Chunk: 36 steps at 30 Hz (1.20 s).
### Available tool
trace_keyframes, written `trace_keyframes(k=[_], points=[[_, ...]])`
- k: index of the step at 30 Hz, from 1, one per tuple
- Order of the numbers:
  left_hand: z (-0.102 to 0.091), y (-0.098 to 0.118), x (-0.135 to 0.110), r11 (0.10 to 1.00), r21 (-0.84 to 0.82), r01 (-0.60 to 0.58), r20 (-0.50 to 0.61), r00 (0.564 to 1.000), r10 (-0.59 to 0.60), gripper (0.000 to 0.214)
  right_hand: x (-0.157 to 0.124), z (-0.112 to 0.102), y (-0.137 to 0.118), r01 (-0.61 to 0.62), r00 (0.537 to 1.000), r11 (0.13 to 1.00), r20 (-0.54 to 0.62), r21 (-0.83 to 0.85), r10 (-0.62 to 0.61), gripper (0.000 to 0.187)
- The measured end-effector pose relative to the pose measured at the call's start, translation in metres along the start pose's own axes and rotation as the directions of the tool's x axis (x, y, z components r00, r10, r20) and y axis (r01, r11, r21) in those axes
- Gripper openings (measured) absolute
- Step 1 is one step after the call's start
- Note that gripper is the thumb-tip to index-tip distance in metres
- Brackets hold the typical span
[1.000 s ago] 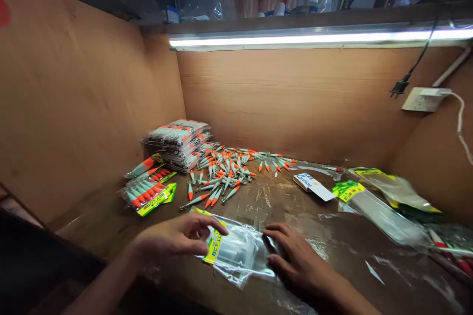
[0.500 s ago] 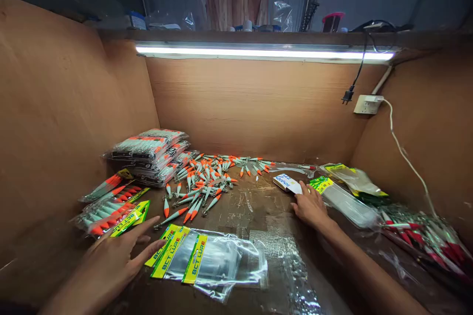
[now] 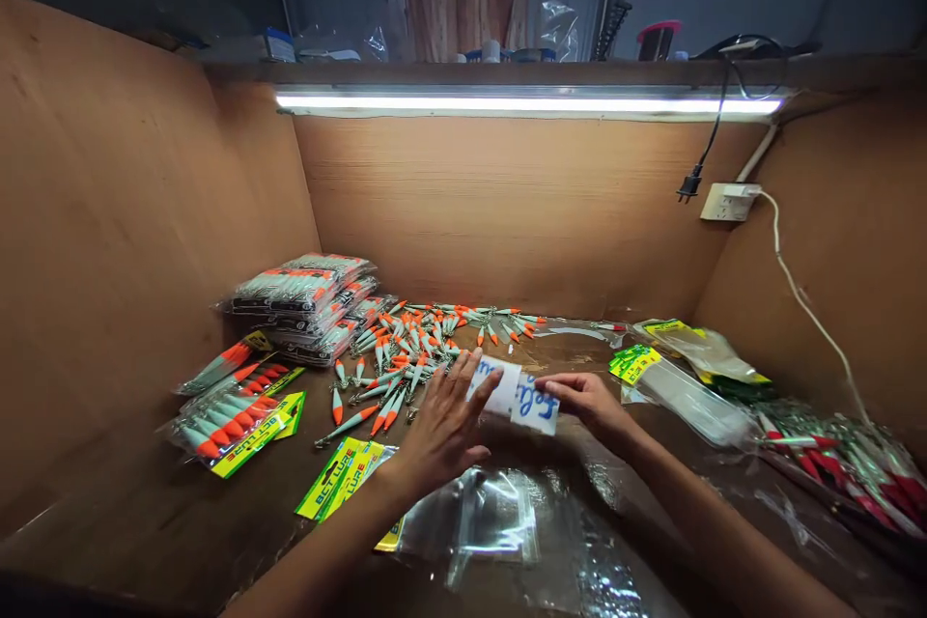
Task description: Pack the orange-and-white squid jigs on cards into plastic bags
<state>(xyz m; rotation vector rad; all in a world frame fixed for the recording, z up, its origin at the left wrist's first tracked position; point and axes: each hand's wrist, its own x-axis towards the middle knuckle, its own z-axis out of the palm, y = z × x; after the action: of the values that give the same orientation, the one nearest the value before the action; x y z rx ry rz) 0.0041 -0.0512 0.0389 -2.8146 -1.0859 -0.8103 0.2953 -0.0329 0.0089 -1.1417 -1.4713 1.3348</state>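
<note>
My right hand (image 3: 590, 406) pinches a white card (image 3: 536, 408) with blue handwriting, held over the middle of the table. Against its left side is another white piece with blue writing (image 3: 501, 386). My left hand (image 3: 443, 420) reaches to that piece, fingers stretched and thumb apart; whether the fingertips touch it is hard to tell. Below my hands lie clear plastic bags with yellow BCT LURE headers (image 3: 337, 483), partly covered by my left forearm. Behind my left hand is a loose pile of pale lures with orange ends (image 3: 395, 357).
Packed lure bundles (image 3: 311, 299) are stacked at the back left, with bagged lures (image 3: 232, 415) in front. On the right lie clear bags with yellow-green headers (image 3: 681, 396) and a heap of red-and-white lures (image 3: 847, 454). A black plug (image 3: 689, 183) dangles near the wall socket (image 3: 726, 202).
My right hand has brought the white card from the right back of the table towards the middle. My left hand has moved right, from beside the header bags to the cards.
</note>
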Motion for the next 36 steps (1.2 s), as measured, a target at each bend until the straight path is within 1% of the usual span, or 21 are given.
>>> trace_keyframes(k=[1, 2, 3, 4, 6, 8, 10, 12, 15, 18, 20, 23, 25, 27, 29, 30, 32, 34, 36], points=[[0.003, -0.003, 0.004, 1.000, 0.012, -0.014, 0.040, 0.999, 0.014, 0.119, 0.001, 0.007, -0.001, -0.052, 0.994, 0.998, 0.097, 0.033, 0.048, 0.072], [0.007, -0.007, 0.006, 1.000, 0.002, -0.022, 0.094, 0.995, 0.022, 0.116, 0.005, 0.012, -0.001, -0.082, 0.983, 0.996, 0.164, 0.023, 0.077, 0.072], [0.011, -0.012, 0.007, 1.000, -0.019, -0.018, 0.146, 0.989, 0.020, 0.110, 0.010, 0.016, -0.001, -0.080, 0.978, 0.996, 0.190, -0.039, 0.086, 0.071], [0.015, -0.016, 0.007, 0.999, -0.041, -0.001, 0.190, 0.982, 0.009, 0.104, 0.018, 0.017, 0.000, -0.050, 0.982, 0.990, 0.172, -0.133, 0.073, 0.071], [0.024, -0.022, 0.004, 0.996, -0.070, 0.047, 0.233, 0.972, -0.030, 0.098, 0.041, 0.018, 0.002, 0.029, 0.997, 0.935, 0.075, -0.353, -0.002, 0.068], [0.030, -0.025, -0.003, 0.995, -0.074, 0.073, 0.239, 0.970, -0.053, 0.106, 0.071, 0.021, 0.001, 0.073, 0.997, 0.854, 0.014, -0.516, -0.077, 0.060], [0.034, -0.025, -0.008, 0.995, -0.083, 0.049, 0.261, 0.965, -0.026, 0.114, 0.103, 0.032, -0.003, 0.102, 0.994, 0.806, 0.031, -0.583, -0.104, 0.048], [0.036, -0.024, -0.012, 0.996, -0.089, 0.018, 0.279, 0.960, 0.008, 0.114, 0.135, 0.049, -0.011, 0.147, 0.989, 0.752, 0.087, -0.643, -0.118, 0.039], [0.038, -0.024, -0.015, 0.996, -0.091, -0.008, 0.280, 0.959, 0.033, 0.113, 0.176, 0.080, -0.026, 0.197, 0.980, 0.667, 0.137, -0.719, -0.142, 0.034], [0.040, -0.028, -0.016, 0.996, -0.086, -0.007, 0.260, 0.965, 0.029, 0.112, 0.212, 0.104, -0.044, 0.215, 0.976, 0.594, 0.153, -0.775, -0.154, 0.034], [0.039, -0.031, -0.016, 0.998, -0.070, -0.001, 0.243, 0.970, 0.018, 0.111, 0.232, 0.120, -0.055, 0.204, 0.979, 0.556, 0.152, -0.806, -0.138, 0.041], [0.035, -0.033, -0.016, 0.999, -0.034, 0.002, 0.228, 0.974, 0.006, 0.110, 0.256, 0.147, -0.068, 0.158, 0.987, 0.503, 0.142, -0.850, -0.072, 0.058], [0.032, -0.032, -0.015, 1.000, -0.019, -0.005, 0.231, 0.973, 0.010, 0.108, 0.266, 0.168, -0.073, 0.116, 0.992, 0.466, 0.121, -0.877, -0.019, 0.061], [0.029, -0.031, -0.015, 1.000, -0.015, -0.015, 0.238, 0.971, 0.018, 0.105, 0.273, 0.187, -0.077, 0.068, 0.995, 0.433, 0.092, -0.899, 0.035, 0.052], [0.027, -0.031, -0.015, 0.999, -0.024, -0.026, 0.247, 0.968, 0.031, 0.102, 0.277, 0.197, -0.083, 0.031, 0.994, 0.419, 0.073, -0.908, 0.085, 0.037], [0.026, -0.031, -0.015, 0.999, -0.031, -0.029, 0.249, 0.968, 0.036, 0.101, 0.278, 0.198, -0.087, 0.024, 0.991, 0.423, 0.076, -0.906, 0.107, 0.032], [0.026, -0.031, -0.017, 0.998, -0.047, -0.031, 0.246, 0.968, 0.042, 0.100, 0.276, 0.188, -0.097, 0.030, 0.984, 0.461, 0.108, -0.887, 0.144, 0.029], [0.028, -0.031, -0.018, 0.998, -0.065, -0.026, 0.235, 0.971, 0.041, 0.102, 0.267, 0.166, -0.105, 0.051, 0.969, 0.533, 0.171, -0.844, 0.178, 0.035], [0.031, -0.032, -0.018, 0.997, -0.082, -0.009, 0.225, 0.974, 0.027, 0.106, 0.249, 0.136, -0.109, 0.066, 0.949, 0.622, 0.241, -0.781, 0.202, 0.047]])
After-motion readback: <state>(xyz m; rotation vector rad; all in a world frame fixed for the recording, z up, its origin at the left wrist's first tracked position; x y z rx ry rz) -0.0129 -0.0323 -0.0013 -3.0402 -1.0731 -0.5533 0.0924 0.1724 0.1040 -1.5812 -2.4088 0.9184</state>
